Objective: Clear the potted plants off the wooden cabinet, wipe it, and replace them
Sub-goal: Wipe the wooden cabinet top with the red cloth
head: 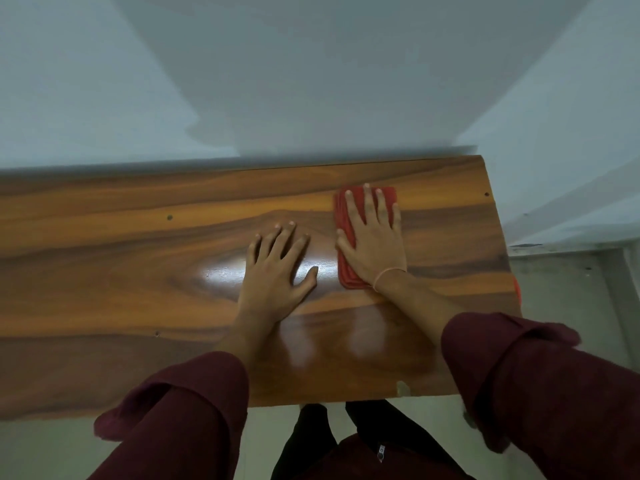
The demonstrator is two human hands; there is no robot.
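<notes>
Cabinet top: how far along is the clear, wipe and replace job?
Clearing looks done: no plants stand on the wooden cabinet. Wiping is in hand: the right hand presses a folded red cloth near the right end, and the left hand rests on bare wood. Replacing the plants remains; none are in view.

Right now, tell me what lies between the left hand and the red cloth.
Only a narrow strip of bare cabinet top separates the left hand from the red cloth under the right hand, in the head view.
</notes>
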